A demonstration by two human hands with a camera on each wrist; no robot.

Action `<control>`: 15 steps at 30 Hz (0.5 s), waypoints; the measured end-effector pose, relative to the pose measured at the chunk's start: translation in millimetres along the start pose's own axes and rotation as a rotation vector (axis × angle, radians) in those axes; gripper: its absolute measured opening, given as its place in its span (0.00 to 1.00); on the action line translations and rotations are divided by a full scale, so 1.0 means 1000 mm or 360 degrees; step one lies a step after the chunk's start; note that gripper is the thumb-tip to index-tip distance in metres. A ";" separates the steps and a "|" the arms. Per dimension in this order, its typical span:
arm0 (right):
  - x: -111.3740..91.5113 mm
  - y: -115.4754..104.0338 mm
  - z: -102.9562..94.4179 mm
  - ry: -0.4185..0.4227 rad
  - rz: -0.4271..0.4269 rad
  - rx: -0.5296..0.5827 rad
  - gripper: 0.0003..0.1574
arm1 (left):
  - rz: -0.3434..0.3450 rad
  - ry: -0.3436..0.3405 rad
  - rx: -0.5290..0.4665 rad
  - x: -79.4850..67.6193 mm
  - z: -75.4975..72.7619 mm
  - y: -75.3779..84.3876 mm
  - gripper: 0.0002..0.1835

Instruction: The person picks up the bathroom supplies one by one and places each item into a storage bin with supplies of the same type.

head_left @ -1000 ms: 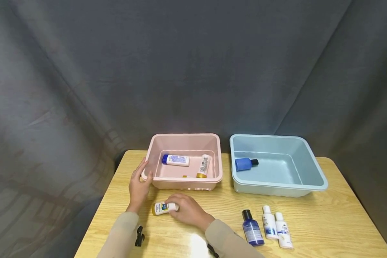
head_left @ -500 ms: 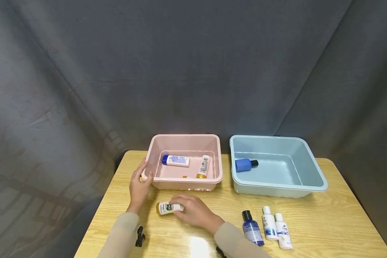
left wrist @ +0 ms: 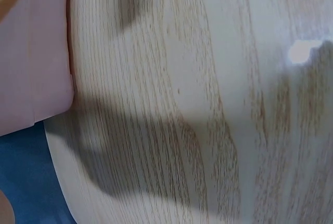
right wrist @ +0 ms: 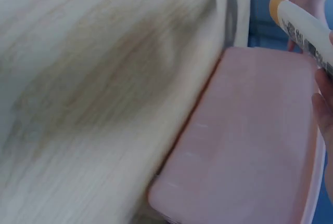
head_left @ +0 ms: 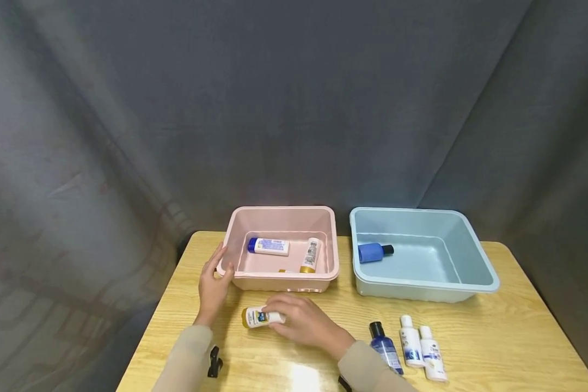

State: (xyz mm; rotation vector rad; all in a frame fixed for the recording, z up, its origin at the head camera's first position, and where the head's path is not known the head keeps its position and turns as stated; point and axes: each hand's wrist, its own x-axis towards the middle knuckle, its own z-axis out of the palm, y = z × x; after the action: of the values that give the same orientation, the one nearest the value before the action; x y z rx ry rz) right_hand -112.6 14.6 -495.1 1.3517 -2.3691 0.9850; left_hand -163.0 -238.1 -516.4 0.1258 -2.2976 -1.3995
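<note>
At the near left corner of the pink bin (head_left: 284,284), your left hand (head_left: 213,289) lies with its fingers extended along the outer side and the thumb at the front rim, touching the bin. Your right hand (head_left: 304,322) is closed around the white end of a white bottle with a gold end (head_left: 256,317), gripping it between thumb and fingers; the bottle lies crosswise in front of the pink bin, its gold end pointing toward your left arm. Whether it is lifted off the wooden table (head_left: 480,343) or touching it is hard to judge from the head view. Inside the pink bin you have a white bottle with a blue cap (head_left: 272,247), and, to the right of it, a white bottle with a gold cap (head_left: 311,255); a gold piece (head_left: 285,270) peeks over the front rim. To the right stands the light blue bin (head_left: 416,291), holding a blue bottle with a black cap (head_left: 371,252) against its left wall. Nearer you, beyond your right sleeve (head_left: 367,367), lie a dark blue bottle (head_left: 385,349) and two white bottles (head_left: 411,344) side by side.
</note>
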 end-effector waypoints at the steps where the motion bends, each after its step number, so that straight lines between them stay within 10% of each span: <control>1: 0.000 0.000 -0.002 0.0013 -0.0020 -0.0007 0.21 | 0.0005 0.0005 -0.0004 0.000 0.000 0.000 0.25; 15: 0.008 -0.008 -0.037 0.0071 -0.0238 -0.0035 0.23 | 0.0029 0.0051 -0.0002 0.000 0.003 -0.001 0.26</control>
State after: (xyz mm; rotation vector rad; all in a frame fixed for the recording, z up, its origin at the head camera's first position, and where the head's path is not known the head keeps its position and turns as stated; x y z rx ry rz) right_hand -114.9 30.7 -460.5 1.4584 -2.2037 0.9346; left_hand -164.6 -236.1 -518.9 0.1254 -2.2662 -1.3802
